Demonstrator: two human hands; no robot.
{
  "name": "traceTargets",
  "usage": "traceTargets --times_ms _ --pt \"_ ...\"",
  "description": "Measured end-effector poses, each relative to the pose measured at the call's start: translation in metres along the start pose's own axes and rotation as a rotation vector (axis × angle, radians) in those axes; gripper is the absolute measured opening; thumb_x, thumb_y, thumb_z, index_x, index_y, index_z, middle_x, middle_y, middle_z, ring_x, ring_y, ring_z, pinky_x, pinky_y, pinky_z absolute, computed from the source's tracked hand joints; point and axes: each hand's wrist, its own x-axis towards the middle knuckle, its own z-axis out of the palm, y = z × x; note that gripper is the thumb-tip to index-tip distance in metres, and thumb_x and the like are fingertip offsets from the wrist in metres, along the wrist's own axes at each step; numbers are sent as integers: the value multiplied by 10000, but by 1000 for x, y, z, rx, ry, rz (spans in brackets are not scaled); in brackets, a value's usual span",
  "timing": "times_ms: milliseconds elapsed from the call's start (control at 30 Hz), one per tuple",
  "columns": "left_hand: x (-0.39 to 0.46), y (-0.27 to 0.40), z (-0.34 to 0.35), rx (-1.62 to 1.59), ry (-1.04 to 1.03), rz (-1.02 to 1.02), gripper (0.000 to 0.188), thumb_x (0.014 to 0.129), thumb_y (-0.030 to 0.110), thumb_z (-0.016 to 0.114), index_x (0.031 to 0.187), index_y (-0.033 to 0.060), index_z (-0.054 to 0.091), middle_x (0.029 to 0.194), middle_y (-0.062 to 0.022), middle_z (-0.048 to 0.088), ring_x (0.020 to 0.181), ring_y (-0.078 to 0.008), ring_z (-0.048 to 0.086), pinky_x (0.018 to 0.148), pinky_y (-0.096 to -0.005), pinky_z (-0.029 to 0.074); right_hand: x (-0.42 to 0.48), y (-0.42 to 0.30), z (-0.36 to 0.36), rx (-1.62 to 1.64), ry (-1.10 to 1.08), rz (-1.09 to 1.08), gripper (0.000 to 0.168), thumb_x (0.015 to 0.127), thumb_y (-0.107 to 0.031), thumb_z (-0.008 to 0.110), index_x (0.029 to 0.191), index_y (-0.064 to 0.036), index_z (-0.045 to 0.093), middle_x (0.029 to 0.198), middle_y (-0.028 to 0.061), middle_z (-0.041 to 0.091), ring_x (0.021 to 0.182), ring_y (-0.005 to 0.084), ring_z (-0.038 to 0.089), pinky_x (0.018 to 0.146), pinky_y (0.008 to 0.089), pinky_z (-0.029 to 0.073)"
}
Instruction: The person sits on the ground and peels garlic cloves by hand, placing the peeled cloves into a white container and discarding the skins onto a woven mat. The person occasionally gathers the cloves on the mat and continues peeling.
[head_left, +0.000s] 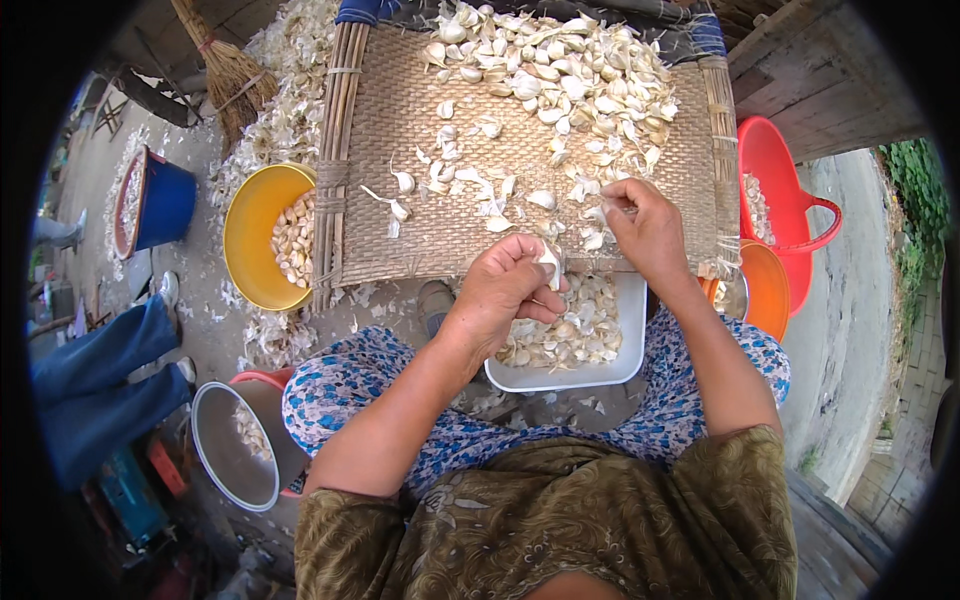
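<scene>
My left hand (504, 283) holds a pale garlic clove (552, 267) between thumb and fingers, just over the near edge of a woven mat tray (420, 247). To its right, my right hand (646, 229) hovers by the tray's near edge, thumb and forefinger bent close together. Bits of garlic skin (592, 238) lie beside those fingertips; whether they pinch anything is unclear. A heap of unpeeled garlic cloves (570, 64) covers the far part of the tray. Loose cloves (403, 182) and skins are scattered nearer me. Below my hands, a white basin (634, 352) contains papery garlic skins (559, 337).
A yellow bucket (251, 240) with peeled cloves stands left, near a blue bucket (169, 199) and a straw broom (232, 79). A grey metal pot (225, 457) sits lower left. Another person's legs (112, 382) show there. Red (772, 172) and orange (765, 292) containers are right.
</scene>
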Motion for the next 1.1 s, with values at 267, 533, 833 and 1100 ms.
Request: traceTargets --times_ms 267,533,833,1100 --pt "-4 -9 2 146 -114 -57 95 792 -5 490 856 65 498 746 -64 597 582 -106 593 499 -209 495 17 3 15 -212 -104 -142 233 716 -115 591 940 -51 582 881 120 584 797 297 578 696 353 462" --pt "-4 -15 0 186 -173 -98 119 779 -19 457 824 79 508 797 -54 586 631 -109 590 523 -211 484 24 -23 38 -198 -145 -303 227 708 -99 616 929 -59 587 862 109 584 745 283 578 681 336 468" --pt "-5 -4 -14 159 -29 -72 115 779 -13 452 829 73 510 811 -57 591 642 -115 578 558 -233 478 37 -12 45 805 -357 360 217 772 -75 613 983 -42 574 718 5 601 655 77 559 576 192 436" --pt "-4 1 -13 114 39 -16 67 814 21 473 829 75 509 797 -58 595 642 -111 583 551 -224 479 29 -4 39 1366 -460 555 281 836 -57 546 1111 -27 495 897 42 587 722 93 579 654 213 520"
